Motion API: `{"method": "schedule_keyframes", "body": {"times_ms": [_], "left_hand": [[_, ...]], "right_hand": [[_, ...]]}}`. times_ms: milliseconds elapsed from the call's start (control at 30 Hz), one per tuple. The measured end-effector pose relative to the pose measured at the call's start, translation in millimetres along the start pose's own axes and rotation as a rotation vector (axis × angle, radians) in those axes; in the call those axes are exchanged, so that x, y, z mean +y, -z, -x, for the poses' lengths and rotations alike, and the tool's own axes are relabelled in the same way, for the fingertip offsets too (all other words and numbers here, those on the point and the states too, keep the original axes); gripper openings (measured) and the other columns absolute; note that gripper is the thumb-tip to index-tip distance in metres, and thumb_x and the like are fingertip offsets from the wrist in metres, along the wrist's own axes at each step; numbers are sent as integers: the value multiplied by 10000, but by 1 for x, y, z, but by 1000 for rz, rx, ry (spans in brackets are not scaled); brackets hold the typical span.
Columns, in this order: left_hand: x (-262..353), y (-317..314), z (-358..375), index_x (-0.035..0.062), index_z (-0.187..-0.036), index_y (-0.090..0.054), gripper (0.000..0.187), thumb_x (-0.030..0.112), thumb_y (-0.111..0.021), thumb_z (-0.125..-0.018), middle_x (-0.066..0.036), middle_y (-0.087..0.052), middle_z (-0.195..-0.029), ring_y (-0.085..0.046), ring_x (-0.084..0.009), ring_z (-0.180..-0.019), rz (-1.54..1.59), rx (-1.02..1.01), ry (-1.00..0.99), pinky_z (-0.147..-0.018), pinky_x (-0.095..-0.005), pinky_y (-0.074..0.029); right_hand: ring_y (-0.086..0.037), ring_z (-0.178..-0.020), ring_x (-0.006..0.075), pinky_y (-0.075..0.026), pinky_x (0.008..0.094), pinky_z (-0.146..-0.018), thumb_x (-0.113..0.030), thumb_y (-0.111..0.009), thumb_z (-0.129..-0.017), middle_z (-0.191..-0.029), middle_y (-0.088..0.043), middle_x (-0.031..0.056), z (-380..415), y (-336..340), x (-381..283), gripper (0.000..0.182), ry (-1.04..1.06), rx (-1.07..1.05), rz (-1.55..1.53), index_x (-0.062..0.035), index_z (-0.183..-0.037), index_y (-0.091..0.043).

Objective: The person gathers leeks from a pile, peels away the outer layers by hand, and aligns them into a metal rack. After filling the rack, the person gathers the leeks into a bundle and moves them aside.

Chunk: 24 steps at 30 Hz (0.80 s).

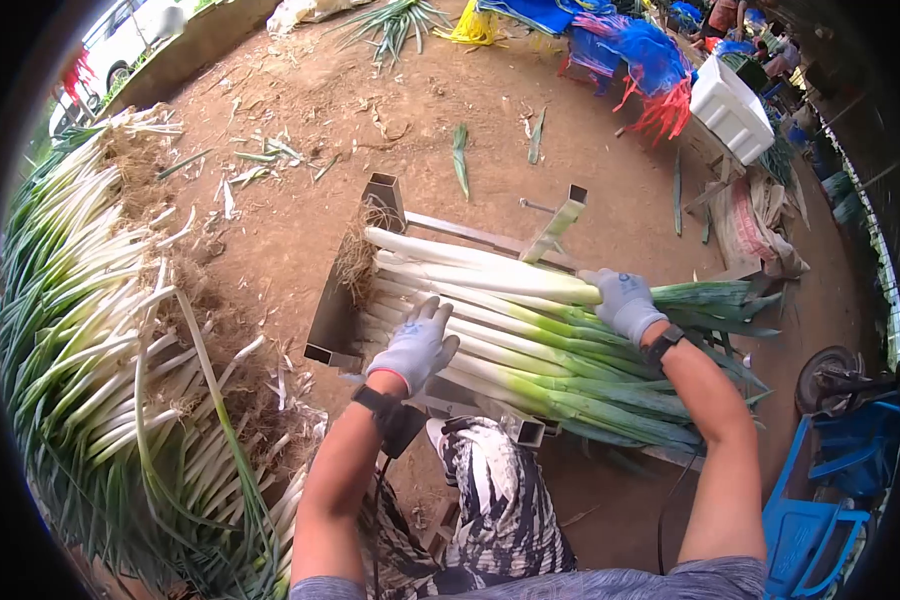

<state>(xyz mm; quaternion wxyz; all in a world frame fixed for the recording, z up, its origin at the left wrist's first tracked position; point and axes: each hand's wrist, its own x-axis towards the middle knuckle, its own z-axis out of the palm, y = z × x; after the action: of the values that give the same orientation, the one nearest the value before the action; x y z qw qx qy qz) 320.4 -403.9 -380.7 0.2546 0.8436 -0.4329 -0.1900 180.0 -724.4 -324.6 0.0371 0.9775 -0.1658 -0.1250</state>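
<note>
Brown dirt ground [570, 165] surrounds a green-and-white leek pile [70, 300] and a grey square-tube metal rack [335, 302], with open room past the rack's far edge. On the rack, thick white-stalked leeks [530, 350] point roots left, long axes crosswise, leaves overhanging its right edge. The white-gloved left hand [413, 345] rests on stalks, fingers extended, parted; the white-gloved right hand [628, 303] is closed around the uppermost leek's neck.

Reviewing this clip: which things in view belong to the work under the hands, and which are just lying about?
In the job:
- left hand and right hand
- leeks on the metal frame
- leek pile, probably

Lying about:
- white box
- crumpled sack
- loose leaf
</note>
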Motion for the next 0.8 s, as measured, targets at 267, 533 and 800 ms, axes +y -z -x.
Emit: {"method": "schedule_keyframes", "body": {"times_ms": [267,533,800], "left_hand": [[-27,-13,-110,2,-1253,-494,486,331,-491,-896,-271,-475,-1294,-446,-397,-1213,-129,83,22,-1034,-470,-345],[-55,-51,-142,72,-1059,-634,356,339,-452,-911,-201,-632,-1069,-580,-386,-1003,-63,303,-31,-882,-468,-461],[-43,-35,-125,92,-1077,-646,363,366,-488,-900,-168,-638,-1095,-570,-370,-1042,-87,289,4,-939,-458,-421]], "right_hand": [[-620,-970,278,-492,398,-821,-154,-609,-768,-1034,-649,71,-58,-49,3,460,-114,-34,19,-243,-1218,-580],[-625,-974,305,-480,406,-841,-244,-652,-781,-1037,-672,105,-72,-50,4,456,26,-148,-3,-217,-1231,-582],[-623,-981,320,-474,407,-859,-307,-689,-758,-1030,-670,142,-72,-53,9,464,128,-101,-80,-179,-1197,-612]]}}
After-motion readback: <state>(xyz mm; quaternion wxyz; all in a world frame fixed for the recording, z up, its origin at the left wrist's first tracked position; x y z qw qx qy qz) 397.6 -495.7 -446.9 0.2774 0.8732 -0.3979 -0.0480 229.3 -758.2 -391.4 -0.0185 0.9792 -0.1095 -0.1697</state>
